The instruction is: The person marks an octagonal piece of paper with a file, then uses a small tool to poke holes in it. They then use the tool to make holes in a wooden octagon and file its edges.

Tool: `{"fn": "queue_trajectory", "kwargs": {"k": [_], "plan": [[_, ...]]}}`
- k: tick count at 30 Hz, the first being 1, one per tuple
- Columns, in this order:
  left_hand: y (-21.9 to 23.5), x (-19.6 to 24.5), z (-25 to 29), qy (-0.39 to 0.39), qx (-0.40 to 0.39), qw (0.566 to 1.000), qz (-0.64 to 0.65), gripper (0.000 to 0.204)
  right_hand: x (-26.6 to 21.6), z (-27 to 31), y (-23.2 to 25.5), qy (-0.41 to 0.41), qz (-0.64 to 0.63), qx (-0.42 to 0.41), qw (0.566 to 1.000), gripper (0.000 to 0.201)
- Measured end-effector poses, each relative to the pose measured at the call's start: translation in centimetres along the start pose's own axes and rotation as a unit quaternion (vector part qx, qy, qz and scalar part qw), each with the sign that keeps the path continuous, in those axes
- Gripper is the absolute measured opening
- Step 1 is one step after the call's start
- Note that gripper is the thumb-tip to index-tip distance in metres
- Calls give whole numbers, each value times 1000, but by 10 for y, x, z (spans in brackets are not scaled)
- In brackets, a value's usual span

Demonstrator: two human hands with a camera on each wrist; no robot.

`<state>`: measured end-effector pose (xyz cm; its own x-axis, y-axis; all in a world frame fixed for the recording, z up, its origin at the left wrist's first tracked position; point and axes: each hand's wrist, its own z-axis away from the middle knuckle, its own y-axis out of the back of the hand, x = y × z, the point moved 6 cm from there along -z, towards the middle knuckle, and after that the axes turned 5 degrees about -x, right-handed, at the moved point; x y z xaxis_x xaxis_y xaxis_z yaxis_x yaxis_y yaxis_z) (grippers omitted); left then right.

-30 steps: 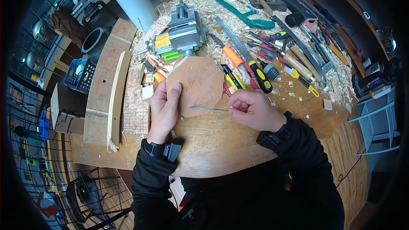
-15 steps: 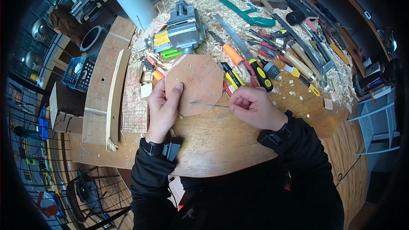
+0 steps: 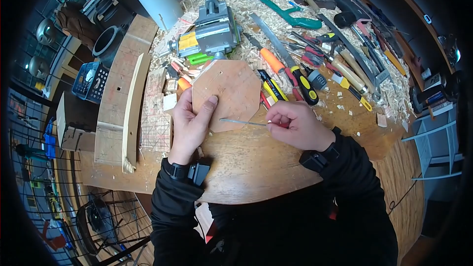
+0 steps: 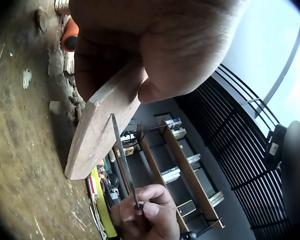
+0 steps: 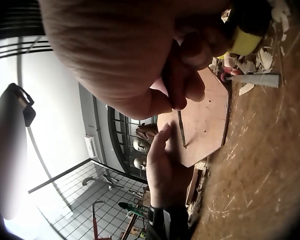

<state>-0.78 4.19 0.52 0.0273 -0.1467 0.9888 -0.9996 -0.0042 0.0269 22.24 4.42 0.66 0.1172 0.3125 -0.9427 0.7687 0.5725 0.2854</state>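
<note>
An octagonal wooden board [image 3: 229, 91] is held tilted above the table by the left hand [image 3: 191, 127], its thumb across the face and the fingers behind. The right hand [image 3: 299, 127] pinches a thin metal file [image 3: 241, 121] between thumb and fingers; its handle end is hidden in the hand. In the left wrist view the tip of the file [image 4: 114, 120] meets the face of the board [image 4: 97, 132]. The right wrist view shows the file [image 5: 182, 131] against the board [image 5: 202, 117], near a small dark spot at its tip.
A grey vise [image 3: 213, 32] stands behind the board among wood shavings [image 3: 246, 7]. Knives, files and other tools [image 3: 345, 71] lie to the right, with a green-handled saw [image 3: 300, 22] farther back. Long planks [image 3: 118, 98] and a gridded block [image 3: 155, 113] are at the left.
The left thumb has shifted slightly right and farther over the board. Both hands keep their hold, and the file stays at nearly the same place on the board.
</note>
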Motion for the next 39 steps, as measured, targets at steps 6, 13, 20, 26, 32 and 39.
{"fn": "queue_trajectory", "kwargs": {"k": [6,13,20,26,32,39], "plan": [[-1,4,-1,-3,1,999,-39,34,-1,-1,-1,3,13,-14,1000,10],[0,4,2,12,0,999,-42,33,-1,-2,-1,-24,25,-32,999,11],[-1,6,2,15,-7,999,-41,34,-1,-1,-3,-30,25,-30,999,10],[-4,8,2,14,-9,999,-39,36,-1,-2,-4,-13,61,-32,998,11],[-4,6,2,28,0,999,-45,38,-5,1,-6,6,115,-50,992,15],[-5,5,2,27,17,998,-60,41,-13,1,-7,33,176,-85,980,16]]}}
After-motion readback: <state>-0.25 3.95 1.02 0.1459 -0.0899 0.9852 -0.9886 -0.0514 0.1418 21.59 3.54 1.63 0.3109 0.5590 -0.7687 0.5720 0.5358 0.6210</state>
